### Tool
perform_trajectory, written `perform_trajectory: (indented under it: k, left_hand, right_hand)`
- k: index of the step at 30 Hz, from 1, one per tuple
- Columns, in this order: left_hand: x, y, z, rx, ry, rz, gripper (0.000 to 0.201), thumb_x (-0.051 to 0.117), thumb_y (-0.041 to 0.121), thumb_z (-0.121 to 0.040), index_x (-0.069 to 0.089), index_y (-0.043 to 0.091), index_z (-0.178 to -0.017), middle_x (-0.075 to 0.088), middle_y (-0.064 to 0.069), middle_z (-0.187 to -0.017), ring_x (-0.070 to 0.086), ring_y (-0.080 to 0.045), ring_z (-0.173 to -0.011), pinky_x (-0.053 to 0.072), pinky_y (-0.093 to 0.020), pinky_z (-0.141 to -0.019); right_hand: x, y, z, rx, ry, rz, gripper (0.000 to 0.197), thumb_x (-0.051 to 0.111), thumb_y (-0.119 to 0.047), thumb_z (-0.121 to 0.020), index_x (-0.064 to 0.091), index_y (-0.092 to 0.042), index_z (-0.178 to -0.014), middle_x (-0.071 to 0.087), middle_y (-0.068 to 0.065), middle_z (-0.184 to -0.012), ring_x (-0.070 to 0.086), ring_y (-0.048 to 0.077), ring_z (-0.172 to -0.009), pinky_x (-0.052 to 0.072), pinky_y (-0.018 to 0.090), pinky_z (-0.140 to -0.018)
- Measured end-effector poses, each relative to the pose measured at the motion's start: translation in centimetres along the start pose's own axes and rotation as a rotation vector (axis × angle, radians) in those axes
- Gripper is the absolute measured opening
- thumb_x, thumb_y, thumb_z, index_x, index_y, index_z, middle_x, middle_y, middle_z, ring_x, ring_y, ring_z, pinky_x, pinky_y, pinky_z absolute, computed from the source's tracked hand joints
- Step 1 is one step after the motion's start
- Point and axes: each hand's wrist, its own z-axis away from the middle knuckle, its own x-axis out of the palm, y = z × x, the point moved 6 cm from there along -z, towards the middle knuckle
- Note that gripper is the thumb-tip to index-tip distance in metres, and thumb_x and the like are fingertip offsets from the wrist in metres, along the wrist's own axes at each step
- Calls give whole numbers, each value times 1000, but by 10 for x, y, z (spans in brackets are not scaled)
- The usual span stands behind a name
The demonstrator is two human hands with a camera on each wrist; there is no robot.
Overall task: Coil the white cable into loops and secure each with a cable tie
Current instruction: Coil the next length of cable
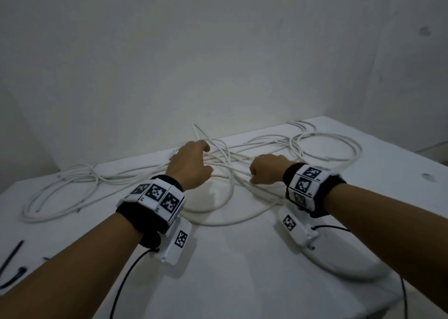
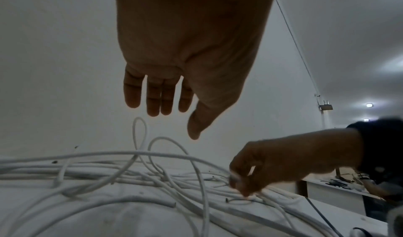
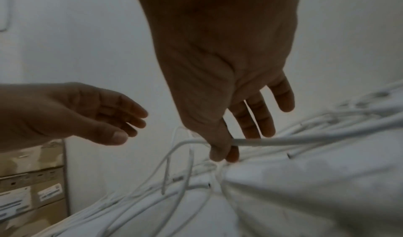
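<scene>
Both forearms reach forward over the white table (image 1: 242, 270). The left hand (image 1: 191, 166) hovers palm down, fingers (image 2: 153, 99) straight and relaxed, holding nothing — just above the tangled white cable (image 1: 218, 163). The right hand (image 1: 265, 169), just beside it, pinches one strand of that cable between thumb and forefinger (image 3: 220, 152); its other fingers stay extended. Loose loops sprawl beyond and outward of both hands.

You have smooth, matt white plastic-sheathed cable (image 1: 324, 146) on a matt white table (image 1: 266, 282); your wrist bands (image 1: 317, 192) look like black cloth.
</scene>
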Motion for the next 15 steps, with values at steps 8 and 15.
perform_trajectory:
  k: [8,15]
  left_hand:
    - [-37,67,-12,275,177,227,20,52,19,-96,65,6,-104,62,-5,-84,57,-29,-87,32,-28,-67]
    - [-95,39,-5,78,407,428,26,47,24,-97,60,6,-83,50,1,-66,45,-22,-69,28,-34,-56]
  right_hand:
    - [-123,-12,79,-160,601,174,15,47,-30,-95,46,-21,-84,50,0,-78,46,22,-72,32,28,-63]
    - [-112,139,114,422,362,78,19,48,-21,-91,60,-10,-101,52,5,-81,51,26,-75,40,29,-67]
